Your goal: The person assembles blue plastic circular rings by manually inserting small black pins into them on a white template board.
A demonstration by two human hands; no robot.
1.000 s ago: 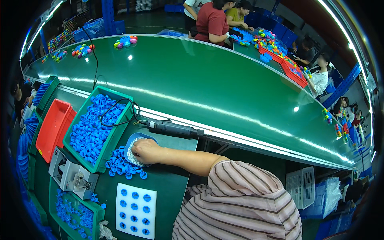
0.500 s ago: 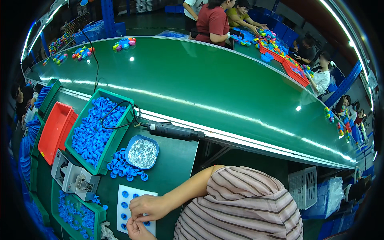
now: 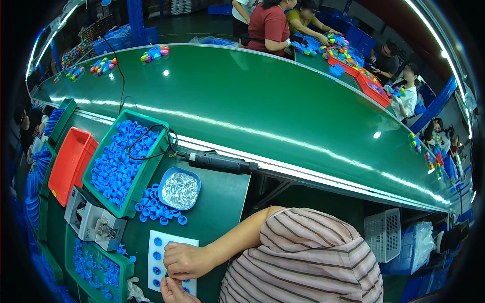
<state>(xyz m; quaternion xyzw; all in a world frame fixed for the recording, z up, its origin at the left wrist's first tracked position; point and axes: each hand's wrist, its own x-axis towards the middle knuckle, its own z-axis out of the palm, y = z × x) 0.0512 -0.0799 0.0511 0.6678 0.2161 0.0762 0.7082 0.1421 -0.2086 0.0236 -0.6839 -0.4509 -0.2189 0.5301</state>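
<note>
My right hand (image 3: 189, 260) reaches in from the right over a white board (image 3: 172, 238), its fingers curled and pinched. Just below it, my left hand (image 3: 176, 291) comes up from the lower edge, thumb and fingers pressed together. The fingertips of both meet above the board, around a tiny dark bit too small to name. Round blue caps (image 3: 157, 256) sit in rows on the board, some with dark centres. My right hand hides part of the row beneath it.
A blue bowl (image 3: 197, 188) of small shiny pieces stands beyond, by loose blue caps (image 3: 163, 220). Leftward are a green crate (image 3: 160, 151) of blue rings, a grey machine (image 3: 101, 230) and a green tray (image 3: 126, 267). An electric screwdriver (image 3: 217, 161) lies along the conveyor (image 3: 252, 111).
My right hand has curled in a little more at the fingers, and my left fingertips have shifted slightly. Both stay together over the board. Across the conveyor, co-workers' hands have moved slightly.
</note>
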